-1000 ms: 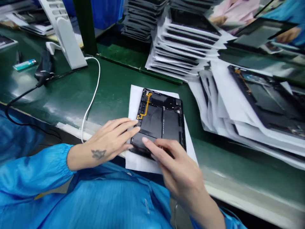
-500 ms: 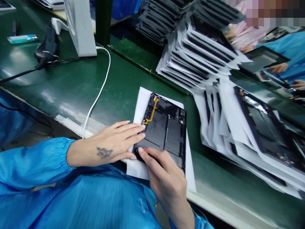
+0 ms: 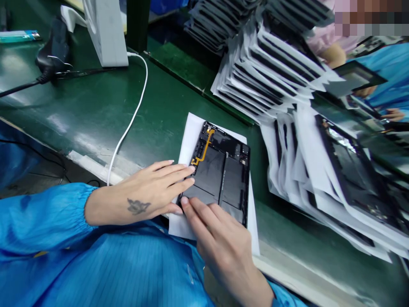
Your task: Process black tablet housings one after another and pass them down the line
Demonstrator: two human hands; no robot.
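- Resting on one open-backed black tablet (image 3: 220, 170), two bare hands reach out from shiny blue sleeves (image 3: 47, 213); the left hand (image 3: 150, 187) lies flat with fingers spread, its fingertips at the tablet's lower-left edge, pinching nothing.
- Right hand (image 3: 220, 243): fingers lie close together and flat across the tablet's lower edge, pinching nothing; this placement suggests that both hands are steadying the tablet.
- Tablet interior: two flat rectangular black battery cells (image 3: 234, 183) and one thin orange ribbon cable (image 3: 204, 147) are exposed.
- Beneath the tablet: one white paper sheet (image 3: 188, 145), probably a barrier against the bench.
- Left of the sheet: one glossy green bench mat (image 3: 79, 115) carries one white cable (image 3: 134, 102) and one black plug (image 3: 54, 47).
- Right and beyond: at least two leaning stacks of dark tablets interleaved with white paper (image 3: 271, 72), apparently fanned for separation.
- Far right, blurred: one co-worker's hand (image 3: 364, 91) beneath a dark panel (image 3: 356, 76).
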